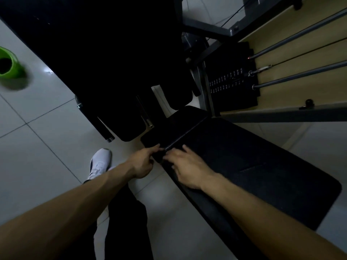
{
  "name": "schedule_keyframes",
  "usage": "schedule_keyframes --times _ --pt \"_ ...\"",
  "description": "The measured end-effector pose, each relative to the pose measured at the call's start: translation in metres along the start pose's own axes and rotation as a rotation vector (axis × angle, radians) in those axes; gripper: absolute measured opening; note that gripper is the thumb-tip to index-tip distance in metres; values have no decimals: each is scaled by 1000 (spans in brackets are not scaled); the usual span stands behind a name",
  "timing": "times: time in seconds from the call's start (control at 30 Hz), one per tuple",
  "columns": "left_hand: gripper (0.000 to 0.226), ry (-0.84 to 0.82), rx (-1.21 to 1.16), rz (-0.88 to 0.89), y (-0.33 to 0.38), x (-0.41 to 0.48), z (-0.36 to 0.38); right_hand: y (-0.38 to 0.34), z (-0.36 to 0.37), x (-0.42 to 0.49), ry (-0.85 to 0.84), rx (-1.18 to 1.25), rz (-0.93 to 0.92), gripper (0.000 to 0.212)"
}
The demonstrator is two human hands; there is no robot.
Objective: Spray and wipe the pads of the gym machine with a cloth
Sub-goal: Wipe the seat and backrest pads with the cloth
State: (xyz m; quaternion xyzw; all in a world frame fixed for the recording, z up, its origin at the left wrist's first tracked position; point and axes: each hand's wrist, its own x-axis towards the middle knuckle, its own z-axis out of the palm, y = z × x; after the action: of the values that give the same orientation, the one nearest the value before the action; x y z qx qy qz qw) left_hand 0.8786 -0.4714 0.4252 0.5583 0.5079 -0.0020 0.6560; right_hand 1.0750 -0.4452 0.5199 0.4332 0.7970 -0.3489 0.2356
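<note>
Pads: the long pad (pixel 253 166) runs off to my right and the short pad (pixel 174 126) lies beyond it. They meet at a seam (pixel 185 135), low over the floor (pixel 47 143).
Right: my right hand (pixel 185 167) lies flat on the long pad's near end, fingers spread and grasping nothing. I judge it is pressing or steadying.
Left: my left hand (pixel 140 163) sits at the seam's near end, forefinger pointed at it and the other fingers curled. I cannot tell whether they pinch anything.
Cloth, spray: I find neither. A dark patch between the hands may be cloth, but it is too dim to say.
Pot: a green pot (pixel 11 62) stands on the floor well to the left. Its inside is dark, so I cannot read the contents.
Beyond: weight stack (pixel 231 81) behind the pads, white shoe (pixel 100 162) beside the left hand.
</note>
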Motion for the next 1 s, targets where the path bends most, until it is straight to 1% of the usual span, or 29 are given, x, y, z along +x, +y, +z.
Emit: schedule_keyframes --times 0.07,0.13,0.2,0.3,0.4,0.47,0.57,0.67,0.73,0.77,0.83,0.9,0.93,0.97,1.0 --pt "70 -6 4 -6 2 0 -1 -13 3 -21 -63 19 -91 48" --pt "70 -15 11 -9 3 1 -2 -7 -2 -40 -66 21 -101 49" --pt "69 -20 22 -7 3 2 -3 1 -1 -45 -28 -19 -47 52" --pt "67 -18 27 -12 4 3 -3 -14 12 -15 59 -61 29 57" --pt "62 -21 11 0 5 2 -1 -29 20 5 62 -53 80 62" --pt "64 -31 18 -7 3 2 -1 -26 14 -16 33 -56 45 60" --pt "67 -28 41 -20 3 1 2 -16 -4 -80 -35 -67 -54 57" --pt "68 -36 49 -19 7 0 7 -11 -14 -117 22 -95 -55 53" --pt "68 -38 67 -16 9 -1 10 -8 -7 -101 92 -96 -2 47" --pt "68 -38 73 -15 9 -1 10 -5 -4 -81 143 -114 52 47" --pt "68 -36 77 -10 11 -1 11 1 -3 -35 244 -132 211 53" --pt "67 -40 80 4 13 -3 11 5 -5 -2 255 -93 366 55" --pt "66 -43 77 5 13 -4 10 3 -5 3 238 -81 383 55" --pt "66 -47 74 8 14 -4 10 -4 -3 -1 200 -81 351 56" --pt "65 -51 75 14 14 -3 10 -12 -1 -13 146 -86 272 57"
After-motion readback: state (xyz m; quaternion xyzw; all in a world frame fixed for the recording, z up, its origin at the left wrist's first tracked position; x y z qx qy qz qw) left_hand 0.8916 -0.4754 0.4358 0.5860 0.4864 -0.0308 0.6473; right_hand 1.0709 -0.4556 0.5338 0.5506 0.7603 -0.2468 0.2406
